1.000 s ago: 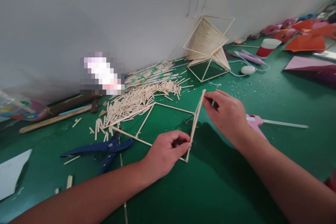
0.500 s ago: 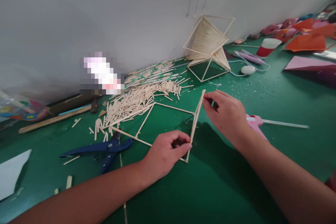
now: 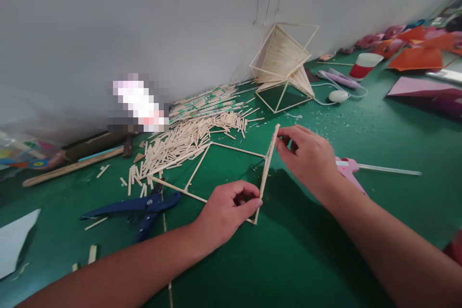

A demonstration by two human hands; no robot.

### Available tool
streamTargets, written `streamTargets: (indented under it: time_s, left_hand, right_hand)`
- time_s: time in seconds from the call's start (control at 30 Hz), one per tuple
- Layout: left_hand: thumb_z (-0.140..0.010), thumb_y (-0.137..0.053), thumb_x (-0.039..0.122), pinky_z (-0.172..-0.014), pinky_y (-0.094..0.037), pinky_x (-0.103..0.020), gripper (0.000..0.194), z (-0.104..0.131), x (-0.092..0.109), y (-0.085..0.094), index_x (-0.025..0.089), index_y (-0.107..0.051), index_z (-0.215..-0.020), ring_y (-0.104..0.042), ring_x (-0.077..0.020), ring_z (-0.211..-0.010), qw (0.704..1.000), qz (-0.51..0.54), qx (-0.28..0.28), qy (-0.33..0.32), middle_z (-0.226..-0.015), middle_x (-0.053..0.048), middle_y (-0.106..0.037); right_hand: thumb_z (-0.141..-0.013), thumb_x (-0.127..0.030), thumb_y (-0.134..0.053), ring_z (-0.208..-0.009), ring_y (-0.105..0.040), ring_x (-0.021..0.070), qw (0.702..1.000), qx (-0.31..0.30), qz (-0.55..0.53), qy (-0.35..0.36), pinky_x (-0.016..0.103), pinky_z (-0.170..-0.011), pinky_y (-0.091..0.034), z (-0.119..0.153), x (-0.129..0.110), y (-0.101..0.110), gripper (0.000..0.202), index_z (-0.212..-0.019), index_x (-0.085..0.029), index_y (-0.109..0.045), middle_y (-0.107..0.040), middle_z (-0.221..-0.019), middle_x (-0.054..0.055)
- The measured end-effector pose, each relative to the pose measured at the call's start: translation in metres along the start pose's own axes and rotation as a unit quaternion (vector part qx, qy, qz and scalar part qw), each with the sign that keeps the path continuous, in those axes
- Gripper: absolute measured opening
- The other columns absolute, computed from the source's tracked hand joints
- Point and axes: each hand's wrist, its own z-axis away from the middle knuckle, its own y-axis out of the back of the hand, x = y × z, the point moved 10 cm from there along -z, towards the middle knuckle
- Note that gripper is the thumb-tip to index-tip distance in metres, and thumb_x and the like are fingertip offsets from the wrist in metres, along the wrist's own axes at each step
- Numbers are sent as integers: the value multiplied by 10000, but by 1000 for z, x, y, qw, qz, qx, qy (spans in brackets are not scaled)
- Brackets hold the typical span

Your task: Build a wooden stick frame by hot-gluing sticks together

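Note:
A frame of thin wooden sticks (image 3: 238, 149) lies on the green table (image 3: 317, 269). My left hand (image 3: 231, 209) pinches the sticks along the frame's right side, close to its near corner. Farther up that same side, my right hand (image 3: 306, 154) has thumb and fingertips closed on the upper end of the sticks. Two sticks seem to run side by side between my hands. The left hand covers part of the frame's near edge. Just right of my right wrist lies a pink glue gun (image 3: 347, 169) with a clear glue stick in it.
Blue cutters (image 3: 144, 204) lie left of my left hand. Behind the frame is a pile of short sticks (image 3: 187, 139). A larger stick model (image 3: 285, 60) stands by the wall. Farther right are a red and white cup (image 3: 364, 66) and orange paper (image 3: 415, 59).
The view has shifted slightly, so everything appears a little farther left. Both hands keep nearly the same hold on the sticks.

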Motion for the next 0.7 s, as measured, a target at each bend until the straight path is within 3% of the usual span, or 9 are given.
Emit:
streamTargets:
  time_s: [0.7]
  left_hand:
    - [-796,-638,285,-542,-403,-206,120,1,3,1,181,-676,-842,-491,-95,-562,1000,-25,11,-15,-678,21,-610]
  right_hand:
    - [-868,-275,-514,-647,-591,169,1000,-18,4,13,283,-540,-359,-1,0,-4,188,-881,-212,-691,-681,-778,27]
